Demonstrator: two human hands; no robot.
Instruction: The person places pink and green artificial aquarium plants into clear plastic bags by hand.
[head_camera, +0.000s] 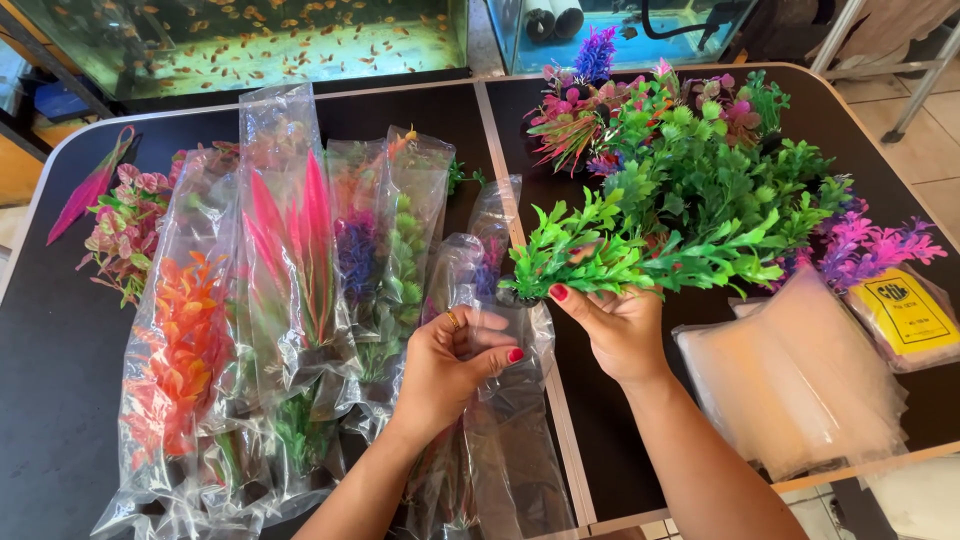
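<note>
My right hand (615, 325) grips a bright green plastic aquarium plant (600, 255) by its base, the leaves fanning out to the right over the black table (40, 340). My left hand (450, 365) pinches the mouth of a clear plastic bag (510, 420) that lies just below the plant's base. The plant's base is at the bag's opening, touching or nearly so.
Several bagged plastic plants in orange (180, 340), pink (295, 240) and green lie at the left. A heap of loose green, pink and purple plants (700, 150) sits at the back right. A stack of empty clear bags (800, 380) lies at the right. Fish tanks (250, 40) stand behind the table.
</note>
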